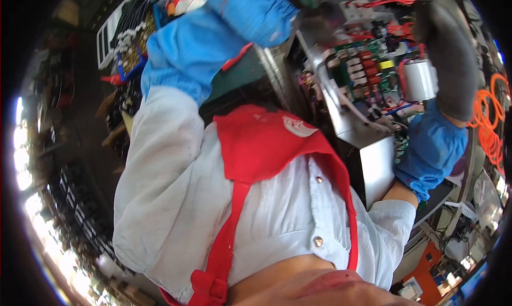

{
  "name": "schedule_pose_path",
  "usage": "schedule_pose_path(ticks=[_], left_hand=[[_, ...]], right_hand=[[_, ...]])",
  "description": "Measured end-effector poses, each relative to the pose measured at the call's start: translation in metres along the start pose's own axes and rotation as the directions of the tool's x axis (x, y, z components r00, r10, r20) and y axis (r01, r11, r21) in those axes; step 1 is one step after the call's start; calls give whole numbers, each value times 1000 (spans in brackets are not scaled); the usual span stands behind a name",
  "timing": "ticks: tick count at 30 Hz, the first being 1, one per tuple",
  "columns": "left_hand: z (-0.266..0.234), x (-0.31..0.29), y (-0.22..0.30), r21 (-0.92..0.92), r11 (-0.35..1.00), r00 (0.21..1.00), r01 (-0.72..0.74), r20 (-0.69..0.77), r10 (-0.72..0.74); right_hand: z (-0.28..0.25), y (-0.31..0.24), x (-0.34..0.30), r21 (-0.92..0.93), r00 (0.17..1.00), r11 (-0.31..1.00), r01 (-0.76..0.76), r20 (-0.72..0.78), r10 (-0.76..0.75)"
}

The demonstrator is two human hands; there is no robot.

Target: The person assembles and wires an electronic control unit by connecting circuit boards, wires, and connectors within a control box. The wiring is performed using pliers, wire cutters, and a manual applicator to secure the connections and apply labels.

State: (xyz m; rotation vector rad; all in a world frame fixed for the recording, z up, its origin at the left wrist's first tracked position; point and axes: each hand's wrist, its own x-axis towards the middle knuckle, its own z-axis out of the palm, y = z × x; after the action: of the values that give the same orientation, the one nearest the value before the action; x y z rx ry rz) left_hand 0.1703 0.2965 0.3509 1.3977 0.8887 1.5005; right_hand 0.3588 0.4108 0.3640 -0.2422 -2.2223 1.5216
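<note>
Open metal chassis [346,126] with circuit boards [362,71] at 2 o'clock, blurred left hand [320,18] at its 11 o'clock, gloved right hand [452,66] at its 3, can't tell either's grip.

Two blue sleeves [186,47], one red apron [261,143], one cylinder [418,81]

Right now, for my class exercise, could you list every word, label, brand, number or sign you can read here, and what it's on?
No text can be quoted; none reads clearly.
White print on the red apron: too small and creased to read.
Circuit board: any lettering is too small to make out.
Silver cylinder: no readable marking.
</note>
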Motion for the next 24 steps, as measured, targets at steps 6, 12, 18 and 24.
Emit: schedule_pose_path(ticks=[6, 12, 18, 24], left_hand=[[-39, -2, -20, -137, 973, 907, 184, -358, -222], [-75, -9, -83, 140, 959, 883, 245, -441, -161], [-65, -7, -89, -62, 958, 874, 280, -395, -281], [-80, -6, -103, -34, 966, 924, 256, -284, -255]], right_hand=[[-23, 44, 3, -184, 934, 966, -181, -339, 111], [-17, 90, 29, -667, 872, 635, -391, -488, 25], [-26, 107, 45, -566, 808, 625, -537, -558, 188], [-19, 107, 45, -645, 831, 590, -485, -550, 81]])
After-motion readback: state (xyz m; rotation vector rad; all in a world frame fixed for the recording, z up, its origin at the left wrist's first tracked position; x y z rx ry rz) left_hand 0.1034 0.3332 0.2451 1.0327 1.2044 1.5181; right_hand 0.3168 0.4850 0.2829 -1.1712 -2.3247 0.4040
